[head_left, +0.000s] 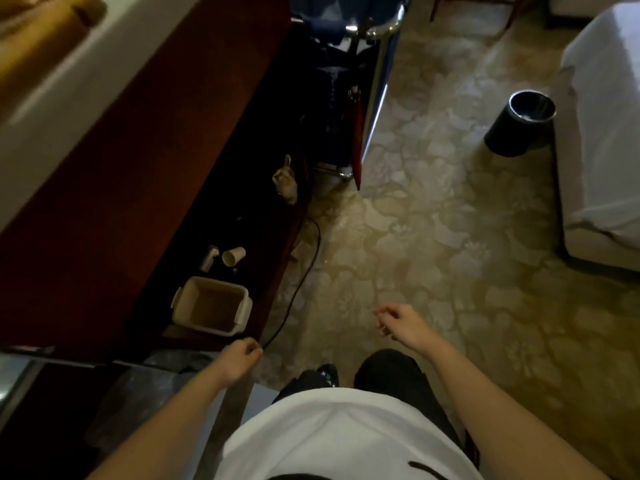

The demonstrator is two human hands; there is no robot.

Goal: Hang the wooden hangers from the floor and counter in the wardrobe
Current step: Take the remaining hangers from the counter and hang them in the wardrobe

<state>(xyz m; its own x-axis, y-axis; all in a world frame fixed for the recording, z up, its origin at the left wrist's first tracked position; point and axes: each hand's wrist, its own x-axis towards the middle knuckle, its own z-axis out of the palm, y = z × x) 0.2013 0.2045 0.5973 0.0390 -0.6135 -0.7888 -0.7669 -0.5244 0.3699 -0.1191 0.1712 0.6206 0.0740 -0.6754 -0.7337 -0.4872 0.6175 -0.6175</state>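
Head view: both hands hang empty with fingers loosely curled, the left hand (239,362) near the dark counter (114,216) edge, the right hand (401,322) over open patterned carpet (450,237). A black bin (519,124) stands beside the bed (606,133); no wooden hangers can be made out.

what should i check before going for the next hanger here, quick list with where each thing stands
1. Left hand free: ok, fingers loosely curled, no hanger in it.
2. Right hand free: ok, loosely curled, nothing held.
3. Hanger in sight: not ok, none shows on the carpet or elsewhere in this view.
4. Black cable underfoot: not ok, it trails along the carpet edge towards the left hand; a possible trip risk.
5. Walking path: ok, the black bin stands off to the right by the bed.
6. Wardrobe rail ready: cannot tell, no wardrobe is clearly in view.
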